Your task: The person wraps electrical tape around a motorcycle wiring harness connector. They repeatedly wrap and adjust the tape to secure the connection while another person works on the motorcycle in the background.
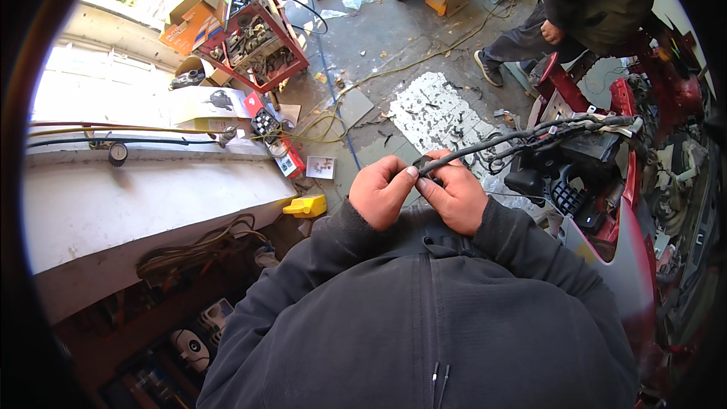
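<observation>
In front of my chest, my left hand (381, 191) and my right hand (457, 195) meet, both closed at the end of a thick black wiring harness (522, 135). Each thumb presses on a small dark piece at that end; its exact shape is partly hidden by my fingers. From my right hand the harness arcs off to the right. It reaches the opened front of a red vehicle (625, 182), where more wires and dark parts lie bundled.
Another person (594, 7) stands by the vehicle at the upper right. Left of me runs a white ledge (151, 204) with hoses above it. A red tool cart (265, 45) stands far left, and a yellow case (306, 206) sits nearer. A yellow cord (409, 62) crosses the floor.
</observation>
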`<act>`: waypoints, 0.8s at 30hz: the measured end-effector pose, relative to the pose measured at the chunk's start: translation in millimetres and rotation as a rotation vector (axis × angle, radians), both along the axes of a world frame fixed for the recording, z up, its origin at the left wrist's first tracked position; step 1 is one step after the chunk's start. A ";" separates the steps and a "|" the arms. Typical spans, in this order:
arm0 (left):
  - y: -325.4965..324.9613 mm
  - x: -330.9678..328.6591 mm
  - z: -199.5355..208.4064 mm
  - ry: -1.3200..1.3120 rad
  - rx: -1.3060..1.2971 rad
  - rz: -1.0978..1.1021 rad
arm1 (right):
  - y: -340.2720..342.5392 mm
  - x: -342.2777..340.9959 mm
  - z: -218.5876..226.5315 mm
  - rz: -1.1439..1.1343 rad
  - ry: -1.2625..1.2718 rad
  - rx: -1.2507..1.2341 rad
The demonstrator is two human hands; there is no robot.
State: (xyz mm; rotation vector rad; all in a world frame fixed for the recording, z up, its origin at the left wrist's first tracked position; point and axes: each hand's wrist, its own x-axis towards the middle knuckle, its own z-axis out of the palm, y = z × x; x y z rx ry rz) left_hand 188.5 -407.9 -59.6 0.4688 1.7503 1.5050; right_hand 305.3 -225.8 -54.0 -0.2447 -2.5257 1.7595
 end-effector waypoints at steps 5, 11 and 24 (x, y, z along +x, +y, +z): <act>-8.4 -8.8 7.5 -0.224 0.008 -0.076 | 0.3 -1.2 5.1 0.046 0.135 0.098; -11.3 -1.3 25.5 -0.353 0.110 -0.021 | 4.5 -6.1 14.4 0.055 0.253 0.102; -7.9 -16.7 36.9 -0.905 0.208 -0.165 | 2.2 -12.7 -7.4 0.044 0.357 -0.346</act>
